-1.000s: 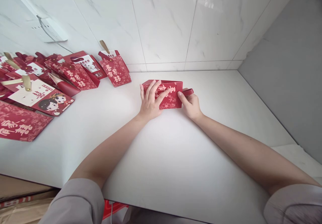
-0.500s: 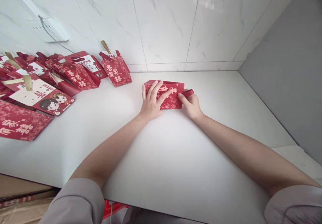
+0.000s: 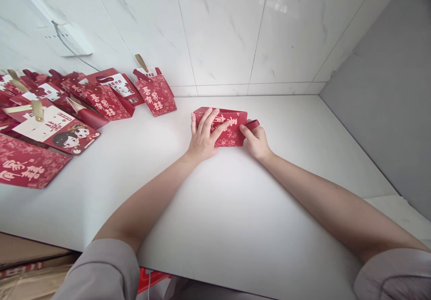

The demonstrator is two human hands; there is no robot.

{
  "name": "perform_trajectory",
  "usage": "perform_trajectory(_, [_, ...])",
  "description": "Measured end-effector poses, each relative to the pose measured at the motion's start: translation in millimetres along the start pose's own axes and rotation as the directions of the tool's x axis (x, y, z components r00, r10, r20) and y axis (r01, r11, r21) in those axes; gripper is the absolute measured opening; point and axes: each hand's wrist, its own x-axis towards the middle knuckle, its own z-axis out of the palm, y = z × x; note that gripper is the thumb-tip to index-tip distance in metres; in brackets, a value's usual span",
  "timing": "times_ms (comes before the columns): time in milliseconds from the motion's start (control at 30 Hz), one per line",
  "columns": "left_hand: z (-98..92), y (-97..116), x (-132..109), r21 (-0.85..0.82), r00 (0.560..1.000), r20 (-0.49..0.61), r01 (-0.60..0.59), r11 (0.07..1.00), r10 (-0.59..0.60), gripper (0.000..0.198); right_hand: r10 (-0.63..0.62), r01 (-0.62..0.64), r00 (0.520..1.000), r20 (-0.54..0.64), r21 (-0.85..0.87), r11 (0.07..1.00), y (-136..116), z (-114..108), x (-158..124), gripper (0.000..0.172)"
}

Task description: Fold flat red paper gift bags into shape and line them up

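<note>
A red paper gift box (image 3: 233, 134) with pink flowers and pale Chinese characters lies on its side on the white table. My left hand (image 3: 203, 140) holds it at the left, fingers spread across the printed face and reaching its upper edge. At the right end, my right hand (image 3: 257, 140) pinches the box's edge, thumb in front and the other fingers curled behind. A dark red strap loop (image 3: 253, 124) sticks out beside the right hand's fingers. The far side of the box is hidden.
Several similar red gift boxes (image 3: 104, 102) crowd the table's left side, and one with a gold strap (image 3: 156, 94) stands by the tiled wall (image 3: 222, 30). A wall socket (image 3: 69, 39) with a cable is at the upper left. Cardboard (image 3: 30, 264) lies below the table's front edge (image 3: 202, 286).
Almost nothing differs. The box and my right thumb have shifted very slightly to the right; both hands keep the same hold.
</note>
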Motion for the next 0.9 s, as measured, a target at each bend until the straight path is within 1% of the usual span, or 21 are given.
perform_trajectory(267, [1.2, -1.2, 0.1, 0.012, 1.0, -0.009, -0.022, 1.0, 0.023, 0.071, 0.022, -0.022, 1.0, 0.003, -0.002, 1.0, 1.1, 0.0, 0.8, 0.041])
perform_trajectory(433, [-1.3, -0.5, 1.1, -0.01, 0.999, 0.033, -0.018, 1.0, 0.018, 0.071, 0.045, -0.045, 0.999, 0.012, 0.002, 0.999, 6.2, -0.8, 2.6, 0.042])
perform_trajectory(600, [-3.5, 0.6, 1.8, -0.003, 0.997, 0.075, -0.026, 1.0, 0.027, 0.074, 0.075, -0.075, 0.997, 0.005, -0.035, 0.997, 11.2, -1.8, 4.0, 0.042])
perform_trajectory(767, [-3.4, 1.3, 2.2, -0.007, 0.997, 0.07, -0.015, 1.0, 0.016, 0.073, 0.075, -0.074, 0.997, 0.001, -0.039, 0.996, 10.2, -0.8, 3.7, 0.043])
perform_trajectory(900, [-3.4, 1.4, 2.2, 0.0, 0.999, 0.036, -0.022, 1.0, 0.022, 0.073, 0.075, -0.075, 0.997, -0.001, -0.044, 0.996, 8.8, 0.0, 3.6, 0.045])
